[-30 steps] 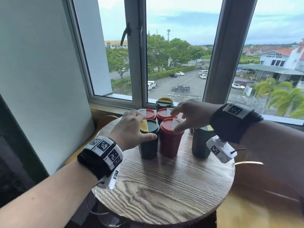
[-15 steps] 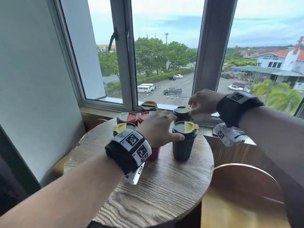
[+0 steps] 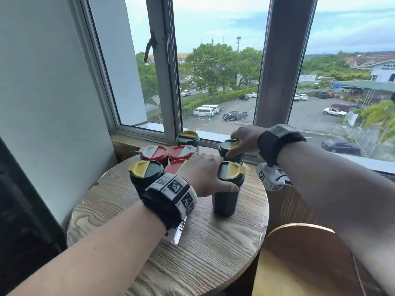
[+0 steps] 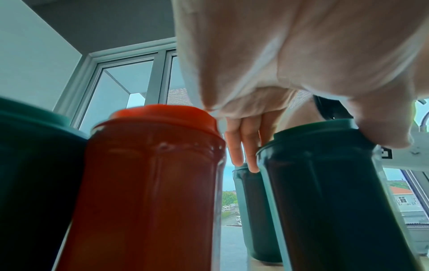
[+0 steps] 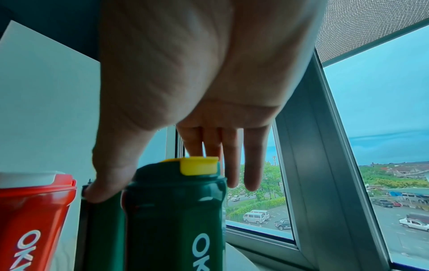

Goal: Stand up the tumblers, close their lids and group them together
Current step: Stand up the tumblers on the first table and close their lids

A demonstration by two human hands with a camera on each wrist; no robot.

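Observation:
Several tumblers stand upright on a round wooden table point(image 3: 192, 242). Three red ones point(image 3: 154, 153) with white flaps cluster at the back left, beside a green one with a yellow flap point(image 3: 146, 175); another green one point(image 3: 187, 139) stands behind them. My left hand point(image 3: 213, 178) grips the near right green tumbler point(image 3: 226, 197) just under its lid, thumb in front and fingers point(image 4: 243, 146) behind. My right hand point(image 3: 234, 147) holds the far right green tumbler point(image 5: 171, 210) by its top, thumb at the lid's side and fingers on the yellow flap point(image 5: 197, 165).
The window sill point(image 3: 213, 136) and window frame rise right behind the table. A grey wall closes in the left side. A rounded yellow-brown wooden seat point(image 3: 303, 259) sits low at the right, next to the table's edge.
A second ago my left hand was at the left green tumbler and my right on a red lid. Both have moved right, onto the two right-hand green tumblers. The head view also swung right.

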